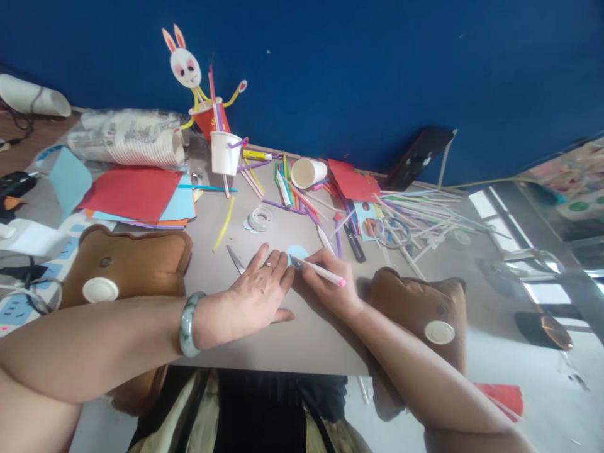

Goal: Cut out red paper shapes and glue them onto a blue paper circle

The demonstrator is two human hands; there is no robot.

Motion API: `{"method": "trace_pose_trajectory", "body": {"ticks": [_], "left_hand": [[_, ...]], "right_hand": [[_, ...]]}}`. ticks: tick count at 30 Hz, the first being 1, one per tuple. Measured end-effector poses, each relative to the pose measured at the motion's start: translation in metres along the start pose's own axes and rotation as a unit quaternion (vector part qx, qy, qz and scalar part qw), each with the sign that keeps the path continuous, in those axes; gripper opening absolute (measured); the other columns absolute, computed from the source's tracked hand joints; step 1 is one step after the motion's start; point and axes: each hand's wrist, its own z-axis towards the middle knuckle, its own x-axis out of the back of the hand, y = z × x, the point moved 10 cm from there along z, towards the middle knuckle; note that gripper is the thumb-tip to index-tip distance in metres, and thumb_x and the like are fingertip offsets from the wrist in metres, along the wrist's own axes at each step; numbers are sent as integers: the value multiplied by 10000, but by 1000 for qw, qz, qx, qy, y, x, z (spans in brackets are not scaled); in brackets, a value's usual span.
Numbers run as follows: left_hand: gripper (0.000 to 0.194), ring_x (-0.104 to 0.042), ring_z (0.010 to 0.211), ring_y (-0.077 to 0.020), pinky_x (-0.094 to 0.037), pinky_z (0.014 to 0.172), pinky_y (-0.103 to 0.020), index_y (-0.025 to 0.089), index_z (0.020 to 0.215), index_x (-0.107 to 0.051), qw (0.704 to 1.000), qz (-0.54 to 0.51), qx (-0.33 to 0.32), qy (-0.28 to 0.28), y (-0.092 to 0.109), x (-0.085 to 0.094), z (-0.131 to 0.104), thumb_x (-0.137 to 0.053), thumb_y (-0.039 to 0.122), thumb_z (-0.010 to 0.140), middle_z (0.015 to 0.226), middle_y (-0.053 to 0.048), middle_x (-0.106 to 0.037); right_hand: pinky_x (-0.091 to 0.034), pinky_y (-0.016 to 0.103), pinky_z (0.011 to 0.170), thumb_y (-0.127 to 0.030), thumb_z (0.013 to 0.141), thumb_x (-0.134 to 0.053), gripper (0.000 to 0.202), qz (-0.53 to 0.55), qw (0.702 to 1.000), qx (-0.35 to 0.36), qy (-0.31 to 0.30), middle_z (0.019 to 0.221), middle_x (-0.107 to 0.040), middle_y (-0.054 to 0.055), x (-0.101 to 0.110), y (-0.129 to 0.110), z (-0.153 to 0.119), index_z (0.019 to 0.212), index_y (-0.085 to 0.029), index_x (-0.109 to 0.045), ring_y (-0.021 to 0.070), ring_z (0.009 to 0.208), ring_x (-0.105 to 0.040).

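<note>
Grey table (325, 343) against blue wall (302, 75). Right hand (333, 283) closed round pink-capped pen (323, 270), tip at light-blue paper circle (297, 252). Left hand (257, 292) spread flat on tabletop, just beside circle.

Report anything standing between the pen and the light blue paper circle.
Nothing visible does: the pen in the right hand reaches over the light blue paper circle, and the left hand lies at its left side, not across the pen's path.
</note>
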Motion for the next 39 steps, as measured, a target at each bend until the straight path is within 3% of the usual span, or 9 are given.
{"method": "trace_pose_trajectory", "body": {"ticks": [18,33,39], "left_hand": [[845,-446,1305,-395,-162,1158,-591,6,1400,-476,1000,8,-4,-7,1,2,0,-487,681,891,1369,-288,-525],[813,-475,1262,-378,-174,1160,-572,26,1357,-513,1000,7,9,-7,0,8,0,-560,668,861,1345,-262,-547],[819,-472,1259,-383,-169,1158,-578,31,1357,-510,1000,-5,6,-5,-1,7,1,-568,673,852,1342,-258,-543]], "right_hand": [[-425,245,543,-266,821,-589,109,-6,1000,-1,25,642,-627,-4,6,1,1,733,-203,-584,128,551,-560],[-452,243,561,-303,850,-599,131,11,1000,-2,3,693,-681,15,0,2,2,780,-196,-628,136,585,-604],[-427,235,533,-261,802,-594,89,21,1000,-2,-8,633,-641,-9,0,0,2,736,-201,-595,125,551,-569]]}}
